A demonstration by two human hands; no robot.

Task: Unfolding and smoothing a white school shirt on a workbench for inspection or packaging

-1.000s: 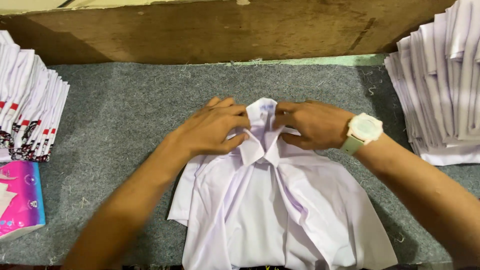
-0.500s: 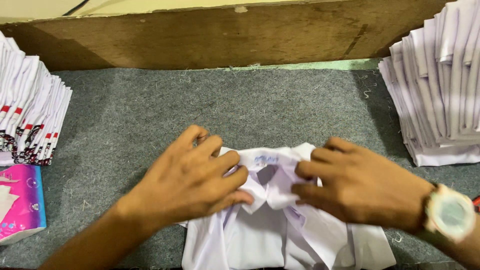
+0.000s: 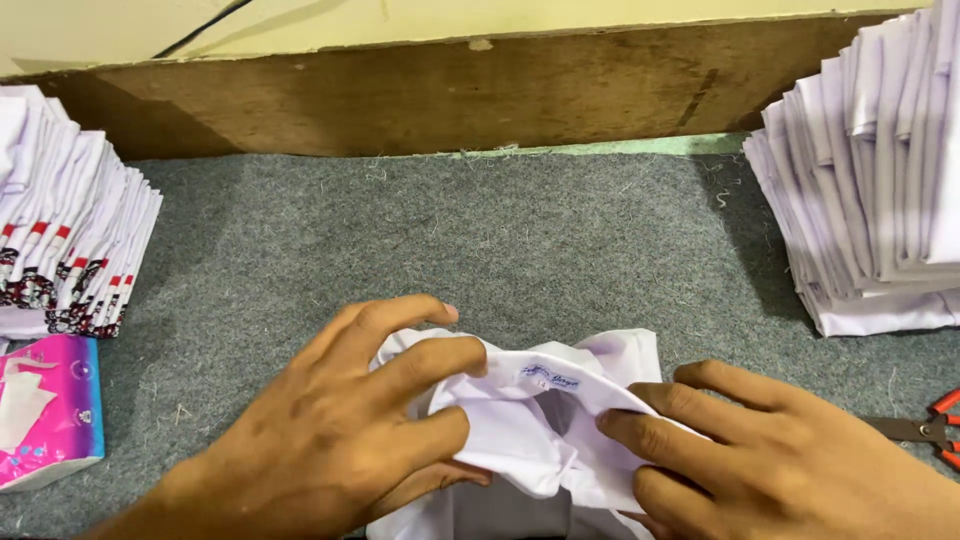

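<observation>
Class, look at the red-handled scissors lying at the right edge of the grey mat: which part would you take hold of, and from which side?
Probably the red handles, coming from the right. The scissors lie flat with their dark blades pointing left toward the right hand, so a grip from the right avoids the tip. The handles are partly cut off by the picture's edge.

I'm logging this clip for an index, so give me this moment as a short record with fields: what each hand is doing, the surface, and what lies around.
left hand: left hand grips the collar of the white shirt, fingers curled over it
right hand: right hand pinches the collar's other side
surface: grey felt mat
left side: stack of folded packed shirts; pink packet
right side: tall stack of white shirts; red-handled scissors
back: wooden board
</observation>
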